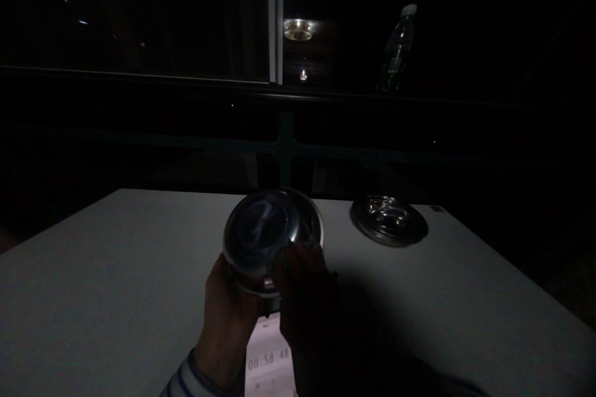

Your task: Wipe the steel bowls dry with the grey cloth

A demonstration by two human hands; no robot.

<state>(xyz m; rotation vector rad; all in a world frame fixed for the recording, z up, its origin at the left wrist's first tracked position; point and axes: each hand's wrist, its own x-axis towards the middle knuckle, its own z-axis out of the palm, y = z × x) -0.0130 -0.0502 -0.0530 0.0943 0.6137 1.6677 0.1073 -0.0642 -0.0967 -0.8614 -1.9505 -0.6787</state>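
Note:
A shiny metal bowl [258, 223] is held up over the table, tilted, with pale smears across its flat round bottom. My left hand [228, 310] grips its lower left edge, the fingers passing behind it. Deep in shadow, my right hand [305, 285] presses its bent fingers against the bowl's lower right side. Darkness hides whatever may be between those fingers and the metal. Below the bowl, a lit phone [269, 356] shows a timer reading 00:58:48, partly covered by both hands.
Another metal dish [388, 220] rests near the far right edge of the white table [139, 273]. A small dark label [436, 208] marks the far right corner. Beyond the table, a clear plastic bottle [398, 53] with a white cap stands by a dark window with a pale frame [275, 18].

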